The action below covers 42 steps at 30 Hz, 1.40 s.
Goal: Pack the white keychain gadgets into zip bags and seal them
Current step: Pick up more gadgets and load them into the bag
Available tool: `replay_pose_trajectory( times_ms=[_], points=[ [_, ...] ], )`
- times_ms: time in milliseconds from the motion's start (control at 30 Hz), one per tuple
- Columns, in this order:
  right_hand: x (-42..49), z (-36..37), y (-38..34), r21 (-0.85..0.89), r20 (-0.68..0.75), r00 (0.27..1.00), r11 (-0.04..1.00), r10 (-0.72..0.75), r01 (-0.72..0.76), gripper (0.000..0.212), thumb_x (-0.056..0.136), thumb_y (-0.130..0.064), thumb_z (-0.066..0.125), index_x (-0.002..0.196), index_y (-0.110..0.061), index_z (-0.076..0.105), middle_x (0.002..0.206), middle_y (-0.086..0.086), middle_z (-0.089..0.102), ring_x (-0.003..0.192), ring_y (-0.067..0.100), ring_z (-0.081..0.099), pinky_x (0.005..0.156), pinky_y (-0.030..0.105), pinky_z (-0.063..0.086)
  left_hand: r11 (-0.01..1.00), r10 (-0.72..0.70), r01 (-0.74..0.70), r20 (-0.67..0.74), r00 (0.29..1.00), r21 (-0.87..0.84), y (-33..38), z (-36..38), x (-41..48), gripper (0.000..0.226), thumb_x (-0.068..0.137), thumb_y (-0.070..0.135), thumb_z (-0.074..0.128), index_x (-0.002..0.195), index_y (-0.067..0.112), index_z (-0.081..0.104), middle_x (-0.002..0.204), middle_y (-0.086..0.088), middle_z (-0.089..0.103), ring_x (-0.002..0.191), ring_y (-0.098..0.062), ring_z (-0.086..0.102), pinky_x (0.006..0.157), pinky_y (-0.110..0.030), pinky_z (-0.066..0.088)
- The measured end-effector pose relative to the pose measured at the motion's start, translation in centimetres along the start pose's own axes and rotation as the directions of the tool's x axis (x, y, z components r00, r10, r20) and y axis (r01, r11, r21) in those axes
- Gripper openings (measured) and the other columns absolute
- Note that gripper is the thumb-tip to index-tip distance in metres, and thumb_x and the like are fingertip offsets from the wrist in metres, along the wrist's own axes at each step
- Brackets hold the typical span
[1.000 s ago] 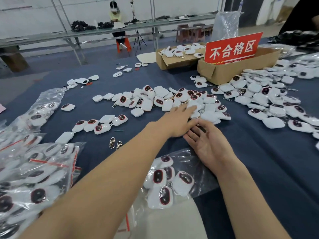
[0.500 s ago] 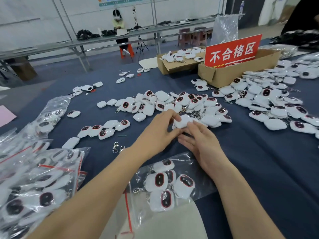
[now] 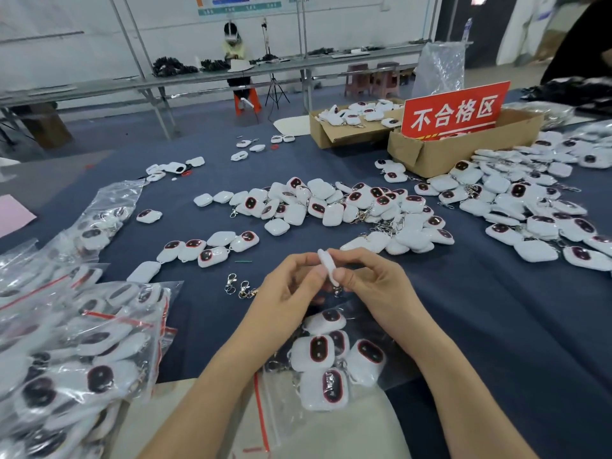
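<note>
I hold one white keychain gadget (image 3: 326, 261) edge-on above the blue table, pinched between my left hand (image 3: 291, 286) and my right hand (image 3: 374, 283); its metal clasp dangles below the fingers. Right under my hands lies a clear zip bag (image 3: 265, 412) with a red seal strip, holding several gadgets (image 3: 318, 351) with dark oval faces. A loose pile of gadgets (image 3: 334, 203) spreads across the table's middle, and a second heap (image 3: 530, 207) lies to the right.
Filled zip bags (image 3: 73, 342) are stacked at the left. Two cardboard boxes (image 3: 437, 150) stand at the back right, one with a red sign (image 3: 453, 111). Two loose metal clasps (image 3: 236, 286) lie left of my hands. A person sits at a far bench.
My hands left the middle pile, lifted one gadget off the table and drew it back toward me. It is now turned edge-on above the zip bag.
</note>
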State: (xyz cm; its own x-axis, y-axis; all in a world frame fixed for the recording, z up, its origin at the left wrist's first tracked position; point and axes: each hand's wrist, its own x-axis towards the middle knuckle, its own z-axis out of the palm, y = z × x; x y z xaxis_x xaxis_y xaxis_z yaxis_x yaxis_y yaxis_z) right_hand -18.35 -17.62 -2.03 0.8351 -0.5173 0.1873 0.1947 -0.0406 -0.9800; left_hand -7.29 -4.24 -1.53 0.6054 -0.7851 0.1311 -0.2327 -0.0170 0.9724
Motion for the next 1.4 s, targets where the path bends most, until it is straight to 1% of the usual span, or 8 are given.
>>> replay_pose_trajectory(
  times_ms=[133, 233, 333, 467, 600, 767, 1100, 1400],
  points=[
    [0.3, 0.4, 0.9, -0.19, -0.061, 0.998, 0.981, 0.031, -0.042, 0.017, 0.084, -0.027, 0.08, 0.095, -0.038, 0.072, 0.075, -0.002, 0.073, 0.064, 0.012, 0.066, 0.063, 0.018, 0.049, 1.0, -0.003, 0.005, 0.086, 0.996, -0.021, -0.5, -0.1, -0.3, 0.028, 0.106, 0.03, 0.049, 0.124, 0.021, 0.067, 0.112, -0.006, 0.073, 0.106, -0.029, 0.068, 0.096, -0.04, 0.056],
    [0.4, 0.5, 1.5, -0.275, -0.095, 0.995, 0.959, 0.037, -0.062, 0.018, 0.085, -0.032, 0.079, 0.095, -0.04, 0.067, 0.077, 0.002, 0.071, 0.068, 0.021, 0.066, 0.063, 0.023, 0.051, 0.999, 0.002, -0.005, 0.087, 0.996, 0.033, -0.8, -0.2, -0.1, 0.026, 0.106, 0.025, 0.049, 0.125, 0.021, 0.066, 0.106, -0.003, 0.074, 0.092, -0.022, 0.068, 0.094, -0.04, 0.056],
    [0.5, 0.3, 1.4, -0.258, -0.091, 0.996, 0.966, 0.001, -0.024, 0.033, 0.088, -0.017, 0.076, 0.099, -0.046, 0.065, 0.096, -0.013, 0.072, 0.072, 0.007, 0.066, 0.069, 0.013, 0.05, 0.999, -0.03, 0.03, 0.003, 1.0, -0.032, -1.1, -0.3, 0.1, 0.024, 0.105, 0.022, 0.052, 0.126, 0.021, 0.063, 0.093, -0.001, 0.074, 0.077, -0.011, 0.065, 0.082, -0.03, 0.055],
    [0.4, 0.2, 1.0, -0.235, -0.064, 0.998, 0.971, 0.026, -0.041, 0.036, 0.09, -0.014, 0.074, 0.112, -0.041, 0.068, 0.098, -0.017, 0.072, 0.069, 0.0, 0.064, 0.068, 0.011, 0.049, 0.996, -0.027, 0.024, -0.035, 0.999, -0.084, -0.9, -0.2, 0.1, 0.021, 0.101, 0.019, 0.059, 0.121, 0.016, 0.066, 0.092, 0.001, 0.077, 0.075, -0.004, 0.065, 0.072, -0.016, 0.053],
    [0.2, 0.2, 0.7, -0.241, -0.04, 0.998, 0.969, 0.046, -0.054, 0.026, 0.091, -0.019, 0.074, 0.11, -0.037, 0.072, 0.097, -0.016, 0.075, 0.076, 0.003, 0.071, 0.069, 0.011, 0.051, 1.0, 0.021, -0.021, -0.037, 0.999, 0.014, -0.9, -0.2, 0.0, 0.027, 0.104, 0.02, 0.054, 0.128, 0.024, 0.065, 0.102, -0.008, 0.076, 0.086, -0.008, 0.066, 0.078, -0.018, 0.054],
    [0.1, 0.2, 0.7, -0.235, -0.064, 0.996, 0.969, 0.063, -0.076, 0.016, 0.091, -0.024, 0.073, 0.103, -0.034, 0.074, 0.084, -0.014, 0.076, 0.069, -0.001, 0.07, 0.062, 0.007, 0.048, 0.993, 0.03, -0.024, -0.048, 0.998, 0.113, -1.1, -0.1, -0.3, 0.027, 0.106, 0.026, 0.049, 0.13, 0.029, 0.062, 0.101, 0.005, 0.074, 0.085, -0.005, 0.068, 0.079, -0.016, 0.053],
    [0.2, 0.3, 0.8, -0.183, -0.117, 0.988, 0.975, 0.103, -0.123, 0.005, 0.091, -0.028, 0.074, 0.093, -0.032, 0.077, 0.08, -0.005, 0.077, 0.072, 0.008, 0.072, 0.064, 0.013, 0.052, 0.994, 0.068, -0.069, 0.016, 0.998, 0.08, -0.6, -0.2, -0.4, 0.019, 0.106, 0.017, 0.051, 0.115, 0.02, 0.067, 0.069, 0.022, 0.066, 0.069, 0.007, 0.06, 0.067, -0.007, 0.046],
    [0.2, 0.3, 0.8, -0.183, -0.13, 0.986, 0.975, 0.106, -0.129, 0.004, 0.091, -0.028, 0.073, 0.092, -0.031, 0.075, 0.077, -0.005, 0.076, 0.069, 0.005, 0.07, 0.062, 0.011, 0.05, 0.992, 0.087, -0.087, 0.009, 0.996, 0.094, -0.6, -0.2, -0.4, 0.022, 0.105, 0.019, 0.052, 0.116, 0.028, 0.069, 0.082, 0.02, 0.073, 0.071, 0.007, 0.061, 0.071, -0.008, 0.047]
  ],
)
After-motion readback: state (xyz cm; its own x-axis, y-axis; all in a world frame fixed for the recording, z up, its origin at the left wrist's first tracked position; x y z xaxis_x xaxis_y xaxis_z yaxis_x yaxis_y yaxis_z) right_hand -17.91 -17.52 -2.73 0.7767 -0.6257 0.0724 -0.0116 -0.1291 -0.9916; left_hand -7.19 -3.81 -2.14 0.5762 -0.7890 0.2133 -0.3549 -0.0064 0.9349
